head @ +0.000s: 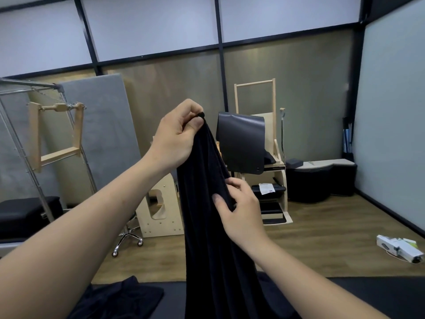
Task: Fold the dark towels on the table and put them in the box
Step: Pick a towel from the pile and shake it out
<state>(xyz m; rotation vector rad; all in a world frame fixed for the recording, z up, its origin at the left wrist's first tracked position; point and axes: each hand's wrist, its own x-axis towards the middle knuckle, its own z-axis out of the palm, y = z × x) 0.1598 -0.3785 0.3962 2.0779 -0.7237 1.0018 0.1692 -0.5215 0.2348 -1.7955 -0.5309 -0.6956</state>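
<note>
2 hands hold the towel [207, 238], hanging long-axis vertical; left hand [174, 139] pinches its top corner; right hand [239, 210] grips its edge below.

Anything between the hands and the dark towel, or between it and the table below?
Nothing visible. The left hand pinches the top corner of the held towel; the right hand grips its edge lower down. It hangs down to the table. A second dark towel lies crumpled to its left. No box is in view.
</note>
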